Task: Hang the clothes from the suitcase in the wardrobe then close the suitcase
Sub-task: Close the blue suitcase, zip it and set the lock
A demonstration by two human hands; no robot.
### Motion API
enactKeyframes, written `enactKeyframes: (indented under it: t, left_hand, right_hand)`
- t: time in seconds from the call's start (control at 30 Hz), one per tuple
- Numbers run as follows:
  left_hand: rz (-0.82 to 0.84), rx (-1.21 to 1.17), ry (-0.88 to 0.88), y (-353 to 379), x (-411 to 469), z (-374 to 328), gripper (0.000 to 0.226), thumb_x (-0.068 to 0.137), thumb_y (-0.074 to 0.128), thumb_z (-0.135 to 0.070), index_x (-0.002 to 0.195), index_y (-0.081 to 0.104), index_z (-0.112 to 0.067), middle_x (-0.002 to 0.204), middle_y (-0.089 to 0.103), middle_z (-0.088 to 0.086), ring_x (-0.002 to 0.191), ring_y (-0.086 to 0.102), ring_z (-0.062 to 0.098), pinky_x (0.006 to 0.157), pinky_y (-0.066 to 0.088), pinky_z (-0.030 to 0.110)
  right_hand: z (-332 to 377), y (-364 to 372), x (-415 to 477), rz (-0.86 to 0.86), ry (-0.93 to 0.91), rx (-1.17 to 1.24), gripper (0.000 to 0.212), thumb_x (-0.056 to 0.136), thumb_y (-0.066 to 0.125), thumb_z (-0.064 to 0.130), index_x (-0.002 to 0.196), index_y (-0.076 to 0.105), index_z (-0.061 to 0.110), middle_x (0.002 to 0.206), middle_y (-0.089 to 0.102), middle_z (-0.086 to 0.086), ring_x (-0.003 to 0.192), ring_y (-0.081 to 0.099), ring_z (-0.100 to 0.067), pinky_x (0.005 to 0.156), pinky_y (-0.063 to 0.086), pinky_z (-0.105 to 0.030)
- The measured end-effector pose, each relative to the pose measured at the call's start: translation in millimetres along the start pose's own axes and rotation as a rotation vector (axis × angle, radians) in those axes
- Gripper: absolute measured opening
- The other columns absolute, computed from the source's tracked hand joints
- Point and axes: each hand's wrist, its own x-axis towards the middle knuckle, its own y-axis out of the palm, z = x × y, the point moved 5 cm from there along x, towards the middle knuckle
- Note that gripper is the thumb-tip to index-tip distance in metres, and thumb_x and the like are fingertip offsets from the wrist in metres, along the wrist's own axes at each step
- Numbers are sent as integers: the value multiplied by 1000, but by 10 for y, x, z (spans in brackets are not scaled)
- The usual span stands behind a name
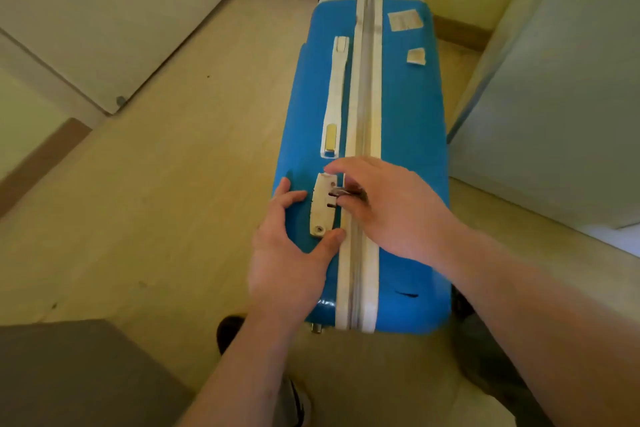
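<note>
A blue hard-shell suitcase (408, 135) stands on its side on the floor, zipped shut along a white zipper band (367, 87). A white carry handle (335, 94) and a white lock plate (323, 206) sit left of the zipper. My left hand (287, 253) rests spread on the shell beside the lock plate, thumb touching its lower end. My right hand (388, 208) reaches across the zipper and pinches the metal zipper pulls (341, 192) at the lock. No clothes are visible.
A pale door (104, 10) is at the left and a pale cabinet or wardrobe panel (561, 97) at the right. A grey block (69, 374) fills the lower left corner. My feet (230, 331) stand just behind the suitcase on the beige floor.
</note>
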Motion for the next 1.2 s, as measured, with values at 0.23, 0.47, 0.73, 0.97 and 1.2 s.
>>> enactKeyframes:
  t: [0.23,0.47,0.73,0.97,1.2]
  left_hand:
    - [26,134,40,-96,148,-31,59,71,86,-40,122,55,-43,150,33,-28,133,30,-11,98,22,6]
    - [128,139,2,-131,93,-63,69,71,89,-33,129,52,-43,153,28,-32,126,26,-20,90,24,-4]
    - [97,125,-15,-140,41,-83,70,71,89,-34,126,48,-49,151,26,-35,129,33,-17,110,39,20]
    - [130,168,-30,-100,148,-107,67,69,90,-32,122,52,-46,139,31,-30,103,26,-39,68,28,-13]
    - [123,163,-26,-150,176,-138,68,64,92,-38,119,52,-48,136,33,-31,111,34,-27,72,35,0]
  right_hand:
    - [33,49,0,-138,43,42,38,100,54,27,136,51,39,121,59,19,101,62,-11,79,55,-40]
    - [24,91,-166,-218,8,52,24,103,47,22,117,67,18,111,58,5,92,60,-14,76,55,-39]
    - [-34,15,-187,-294,123,86,15,100,57,22,110,68,25,107,55,13,91,54,-2,79,46,-9]
    - [16,-36,-136,-313,37,-138,25,97,56,23,121,64,21,123,57,6,87,58,-13,63,53,-33]
    - [8,70,-89,-220,-43,-195,50,94,38,28,140,55,19,138,58,7,127,46,-20,97,37,-39]
